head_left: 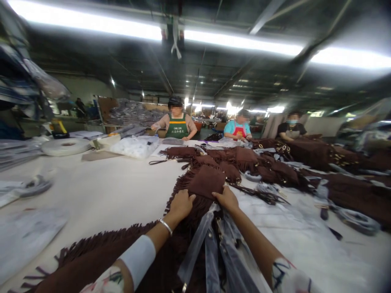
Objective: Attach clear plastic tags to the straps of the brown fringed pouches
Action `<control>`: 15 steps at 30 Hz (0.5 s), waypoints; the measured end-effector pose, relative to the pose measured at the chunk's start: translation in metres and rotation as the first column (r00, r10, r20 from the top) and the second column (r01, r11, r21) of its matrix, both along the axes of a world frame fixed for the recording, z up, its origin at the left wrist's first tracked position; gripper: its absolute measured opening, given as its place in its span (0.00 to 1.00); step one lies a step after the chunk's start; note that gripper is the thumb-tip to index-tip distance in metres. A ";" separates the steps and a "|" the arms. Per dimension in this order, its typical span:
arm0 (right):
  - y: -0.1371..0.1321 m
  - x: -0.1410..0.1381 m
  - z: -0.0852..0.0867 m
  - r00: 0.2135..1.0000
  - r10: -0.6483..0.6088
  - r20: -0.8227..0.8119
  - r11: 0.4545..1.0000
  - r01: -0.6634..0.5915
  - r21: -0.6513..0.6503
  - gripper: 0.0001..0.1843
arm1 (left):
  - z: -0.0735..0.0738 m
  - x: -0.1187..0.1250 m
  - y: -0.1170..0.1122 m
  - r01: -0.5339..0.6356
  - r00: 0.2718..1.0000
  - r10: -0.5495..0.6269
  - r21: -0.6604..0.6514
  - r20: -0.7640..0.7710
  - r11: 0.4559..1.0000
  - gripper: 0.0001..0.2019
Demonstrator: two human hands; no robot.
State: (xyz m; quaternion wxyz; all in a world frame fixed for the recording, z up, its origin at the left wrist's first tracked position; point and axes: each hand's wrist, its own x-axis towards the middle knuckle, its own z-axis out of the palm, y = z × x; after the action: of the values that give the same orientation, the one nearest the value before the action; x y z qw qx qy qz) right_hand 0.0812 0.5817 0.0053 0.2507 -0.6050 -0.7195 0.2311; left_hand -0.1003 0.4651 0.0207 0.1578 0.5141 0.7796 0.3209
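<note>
Both my hands grip a small brown fringed bag (207,179) by its near corners. My left hand (182,205) is closed on the left corner, thumb on top. At the right corner, my right hand (226,198) pinches the edge. Beneath my wrists lies a larger brown fringed piece (100,254), its strips spread along the left side. Straps wrapped in clear plastic (210,252) hang toward me between my forearms. The undersides of my fingers are hidden by the bag.
More brown fringed bags (271,171) pile up along the right of the white table (122,187). A white tape roll (65,145) and a clear plastic bag (134,146) lie at the far left. Several people stand across the table, one in a green apron (176,128).
</note>
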 end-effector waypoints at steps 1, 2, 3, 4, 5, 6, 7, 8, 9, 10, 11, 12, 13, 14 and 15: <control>0.000 -0.004 0.001 1.000 -0.008 0.013 1.000 0.008 0.010 0.20 | -0.002 -0.001 0.008 -0.018 1.000 0.018 -0.024 -0.016 1.000 0.18; 0.000 -0.007 0.002 1.000 -0.010 0.024 1.000 0.010 0.025 0.21 | -0.003 -0.002 0.015 -0.037 0.999 0.036 -0.050 -0.023 0.998 0.18; 0.001 -0.009 0.005 0.999 -0.007 0.032 0.999 0.006 0.040 0.21 | -0.004 -0.005 0.021 -0.055 0.998 0.054 -0.075 -0.023 0.996 0.19; 0.001 -0.010 0.007 0.999 0.002 0.036 0.999 -0.004 0.054 0.21 | -0.005 -0.010 0.026 -0.067 0.998 0.066 -0.100 -0.018 0.993 0.19; 0.002 -0.010 0.010 0.999 0.016 0.037 0.998 -0.019 0.067 0.21 | -0.006 -0.015 0.029 -0.068 0.998 0.067 -0.123 -0.009 0.990 0.19; 0.002 -0.009 0.012 0.999 0.038 0.037 0.996 -0.041 0.079 0.21 | -0.006 -0.019 0.029 -0.058 0.998 0.059 -0.141 0.000 0.988 0.19; 0.003 -0.006 0.013 0.997 0.063 0.034 0.994 -0.066 0.088 0.21 | -0.007 -0.024 0.028 -0.040 0.999 0.042 -0.153 0.008 0.987 0.19; 0.002 -0.004 0.013 0.995 0.090 0.031 0.991 -0.093 0.093 0.21 | -0.009 -0.027 0.025 -0.017 1.000 0.018 -0.159 0.010 0.987 0.18; 0.001 -0.001 0.012 0.993 0.115 0.027 0.989 -0.117 0.095 0.21 | -0.010 -0.029 0.020 0.006 1.000 -0.005 -0.160 0.008 0.987 0.19; -0.001 0.002 0.010 0.990 0.135 0.025 0.986 -0.137 0.092 0.21 | -0.011 -0.030 0.015 0.026 1.000 -0.026 -0.159 0.003 0.987 0.19; -0.003 0.004 0.007 0.989 0.147 0.024 0.985 -0.148 0.087 0.21 | -0.013 -0.030 0.009 0.038 0.999 -0.040 -0.161 -0.006 0.986 0.19; -0.006 0.005 0.004 0.989 0.149 0.024 0.985 -0.150 0.080 0.22 | -0.015 -0.028 0.004 0.042 0.999 -0.046 -0.166 -0.016 0.985 0.20; -0.008 0.004 0.000 0.989 0.144 0.025 0.987 -0.145 0.073 0.22 | -0.017 -0.026 -0.001 0.038 0.999 -0.044 -0.172 -0.029 0.984 0.21; -0.010 0.003 -0.003 0.991 0.134 0.026 0.989 -0.136 0.063 0.23 | -0.019 -0.023 -0.004 0.027 0.998 -0.035 -0.174 -0.043 0.984 0.21; -0.012 0.002 -0.006 0.992 0.124 0.026 0.991 -0.126 0.050 0.24 | -0.022 -0.020 -0.006 0.009 0.998 -0.019 -0.173 -0.059 0.985 0.23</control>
State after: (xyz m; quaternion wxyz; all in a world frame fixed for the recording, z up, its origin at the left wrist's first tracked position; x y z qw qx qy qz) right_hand 0.0831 0.5701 -0.0002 0.2429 -0.5547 -0.7646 0.2208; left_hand -0.1201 0.4588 -0.0009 0.1805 0.5133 0.8053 0.2353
